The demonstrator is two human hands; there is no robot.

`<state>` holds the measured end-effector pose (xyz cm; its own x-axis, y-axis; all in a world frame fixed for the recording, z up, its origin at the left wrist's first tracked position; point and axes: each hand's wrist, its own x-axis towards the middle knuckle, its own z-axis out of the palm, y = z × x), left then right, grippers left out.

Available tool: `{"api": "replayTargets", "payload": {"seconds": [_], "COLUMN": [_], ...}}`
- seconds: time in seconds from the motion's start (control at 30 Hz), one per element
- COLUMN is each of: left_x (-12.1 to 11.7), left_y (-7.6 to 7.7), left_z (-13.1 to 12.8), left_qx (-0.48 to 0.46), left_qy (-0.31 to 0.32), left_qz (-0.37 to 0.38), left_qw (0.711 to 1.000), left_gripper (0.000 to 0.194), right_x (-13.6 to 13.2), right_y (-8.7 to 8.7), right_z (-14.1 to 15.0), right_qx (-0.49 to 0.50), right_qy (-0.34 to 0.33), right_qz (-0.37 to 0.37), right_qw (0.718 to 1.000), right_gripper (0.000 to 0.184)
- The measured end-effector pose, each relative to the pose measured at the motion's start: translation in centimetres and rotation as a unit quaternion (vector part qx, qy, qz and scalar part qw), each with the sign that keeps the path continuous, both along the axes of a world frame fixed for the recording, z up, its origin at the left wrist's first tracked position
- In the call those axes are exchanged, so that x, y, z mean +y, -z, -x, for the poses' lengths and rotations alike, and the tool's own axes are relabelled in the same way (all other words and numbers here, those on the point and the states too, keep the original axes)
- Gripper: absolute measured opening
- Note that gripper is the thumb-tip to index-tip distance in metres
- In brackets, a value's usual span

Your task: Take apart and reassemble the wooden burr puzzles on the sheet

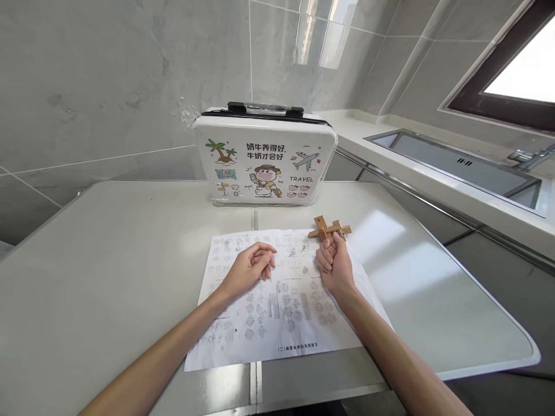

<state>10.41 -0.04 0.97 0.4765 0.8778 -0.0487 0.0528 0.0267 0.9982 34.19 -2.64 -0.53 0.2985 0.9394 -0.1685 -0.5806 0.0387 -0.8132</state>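
Observation:
A small wooden puzzle (328, 229) of crossed sticks lies at the far right corner of a printed instruction sheet (281, 323). My right hand (333, 264) rests on the sheet just below the puzzle, fingers curled in, its fingertips touching or nearly touching the wood. My left hand (252, 266) lies on the sheet's upper middle with fingers loosely curled, holding nothing that I can see.
A white cartoon-printed case (264, 156) with a black handle stands upright at the table's far edge against the tiled wall. The white table (108, 260) has a seam down its middle. A counter with a steel sink (459, 162) runs along the right.

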Motion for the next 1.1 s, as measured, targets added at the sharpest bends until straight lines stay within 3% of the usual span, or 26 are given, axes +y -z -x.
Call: {"api": "replayTargets", "payload": {"seconds": [0.17, 0.33, 0.53, 0.73, 0.87, 1.1], "left_x": [0.1, 0.2, 0.1, 0.2, 0.1, 0.0], "left_y": [0.2, 0.3, 0.0, 0.4, 0.4, 0.0], "left_z": [0.0, 0.0, 0.0, 0.0, 0.0, 0.0], "left_qx": [-0.007, -0.004, -0.003, -0.009, -0.009, -0.007], "left_qy": [0.002, 0.003, 0.002, 0.003, 0.004, -0.001], "left_qz": [0.002, 0.001, -0.003, -0.003, -0.002, 0.006], "left_qw": [1.000, 1.000, 1.000, 1.000, 1.000, 1.000], "left_gripper": [0.030, 0.031, 0.031, 0.030, 0.028, 0.028], "right_x": [0.9, 1.6, 1.7, 1.7, 1.6, 1.7], "right_y": [0.8, 1.5, 1.9, 1.8, 1.8, 1.7], "right_z": [-1.9, -3.4, -5.2, -5.8, -5.9, -5.9], "right_qx": [0.096, 0.132, 0.225, 0.302, 0.306, 0.262], "right_qy": [-0.027, -0.067, -0.096, -0.093, -0.057, -0.067], "right_qz": [-0.005, -0.007, -0.045, -0.044, -0.057, -0.032], "right_qw": [0.995, 0.989, 0.969, 0.948, 0.949, 0.962], "right_gripper": [0.038, 0.037, 0.020, 0.015, 0.008, 0.017]}}
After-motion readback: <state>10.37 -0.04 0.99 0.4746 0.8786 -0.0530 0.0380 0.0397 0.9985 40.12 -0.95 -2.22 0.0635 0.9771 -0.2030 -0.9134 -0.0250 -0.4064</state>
